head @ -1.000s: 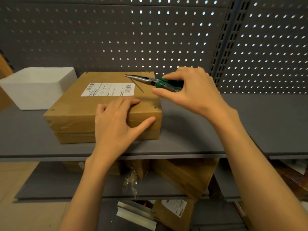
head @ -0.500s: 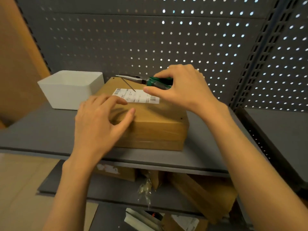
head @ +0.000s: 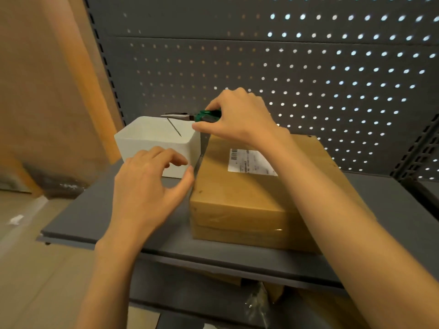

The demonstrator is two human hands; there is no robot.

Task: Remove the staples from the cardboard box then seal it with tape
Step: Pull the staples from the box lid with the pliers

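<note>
A pulled staple [head: 174, 127] is held in pliers [head: 190, 116] gripped by the right hand [head: 237, 117], above the white bin [head: 156, 143] left of the cardboard box [head: 249, 193]. The left hand [head: 147, 188], fingers loosely spread, holds nothing. Taping is judged undone.

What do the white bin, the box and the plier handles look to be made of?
White bin: probably matte plastic, maybe foam; smooth, uniform, rounded corners.
Box: brown cardboard, matte, with a glossy strip on its front face, likely clear tape, and a printed paper label.
Pliers: dark metal nose, green handles that look like rubber or plastic, held by the right hand.
</note>
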